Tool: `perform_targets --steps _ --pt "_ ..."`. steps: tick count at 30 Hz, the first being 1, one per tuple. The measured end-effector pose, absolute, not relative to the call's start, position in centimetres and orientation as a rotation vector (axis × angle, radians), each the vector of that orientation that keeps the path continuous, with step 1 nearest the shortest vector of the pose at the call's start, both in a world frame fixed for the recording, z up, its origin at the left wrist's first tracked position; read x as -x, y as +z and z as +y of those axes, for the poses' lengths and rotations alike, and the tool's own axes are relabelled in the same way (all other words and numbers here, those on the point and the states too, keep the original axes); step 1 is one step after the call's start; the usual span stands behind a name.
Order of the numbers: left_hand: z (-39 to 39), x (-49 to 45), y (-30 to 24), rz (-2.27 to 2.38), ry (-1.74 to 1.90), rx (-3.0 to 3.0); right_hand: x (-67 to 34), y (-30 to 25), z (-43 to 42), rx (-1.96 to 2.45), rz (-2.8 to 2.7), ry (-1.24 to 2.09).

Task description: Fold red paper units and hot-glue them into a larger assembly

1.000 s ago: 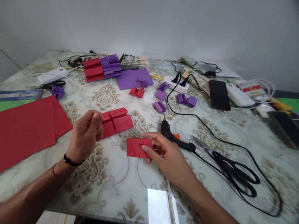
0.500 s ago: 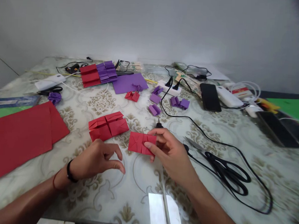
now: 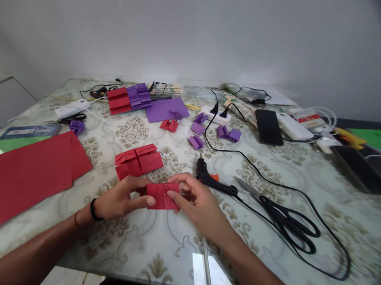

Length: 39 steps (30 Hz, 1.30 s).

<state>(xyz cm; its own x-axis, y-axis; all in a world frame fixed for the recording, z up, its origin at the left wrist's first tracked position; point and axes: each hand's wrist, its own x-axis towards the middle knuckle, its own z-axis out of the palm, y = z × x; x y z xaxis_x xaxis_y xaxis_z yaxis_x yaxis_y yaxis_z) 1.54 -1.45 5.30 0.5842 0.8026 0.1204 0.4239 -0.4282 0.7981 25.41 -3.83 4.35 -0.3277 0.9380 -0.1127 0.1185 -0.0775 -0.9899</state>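
Note:
A small folded red paper piece (image 3: 157, 196) is held up between my two hands, above the front middle of the table. My right hand (image 3: 195, 198) pinches its right half, thumb on the front face and fingers behind. At its left edge my left hand (image 3: 126, 198) grips it, the thumb on the front and the fingers mostly hidden behind. Just beyond my left hand lies a larger creased red paper piece (image 3: 139, 161). A black glue gun (image 3: 212, 180) rests on its side beyond my right hand, and black-handled scissors (image 3: 285, 222) lie to the right.
Large red sheets (image 3: 32, 176) cover the left side. Several small purple folded pieces (image 3: 197, 141) lie mid-table near a white power strip (image 3: 215, 115). The glue gun's black cable (image 3: 290, 187) loops around the scissors. Phones (image 3: 268, 127) and chargers occupy the right back.
My right hand has carried the small red piece left and nearer. My left hand, formerly apart from it with fingers curved open, now grips its left edge. More of the glue gun shows.

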Motion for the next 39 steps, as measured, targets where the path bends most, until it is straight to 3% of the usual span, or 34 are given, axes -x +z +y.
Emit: perform_targets --steps 5,11,14,19,30,39 --pt "-2.0 -1.5 4.7 0.932 0.572 -2.083 -24.8 3.5 -4.1 1.222 -1.653 1.421" --pt "-0.3 -0.1 3.9 1.269 0.922 -2.196 -25.3 3.4 -3.4 1.275 -1.706 1.302" --pt "1.4 1.0 2.1 1.518 0.736 -2.405 -25.6 3.2 -2.9 1.326 -1.71 1.207" --pt "1.9 1.3 0.2 1.351 0.577 -2.452 -26.4 2.7 -2.3 1.387 -1.697 1.119" --pt "-1.0 0.5 2.1 1.073 0.472 -2.518 -25.2 1.8 -2.5 1.372 -1.77 1.194" --pt "-1.5 1.1 1.1 1.005 0.528 -2.537 -24.4 0.7 -2.3 1.285 -1.987 0.896"
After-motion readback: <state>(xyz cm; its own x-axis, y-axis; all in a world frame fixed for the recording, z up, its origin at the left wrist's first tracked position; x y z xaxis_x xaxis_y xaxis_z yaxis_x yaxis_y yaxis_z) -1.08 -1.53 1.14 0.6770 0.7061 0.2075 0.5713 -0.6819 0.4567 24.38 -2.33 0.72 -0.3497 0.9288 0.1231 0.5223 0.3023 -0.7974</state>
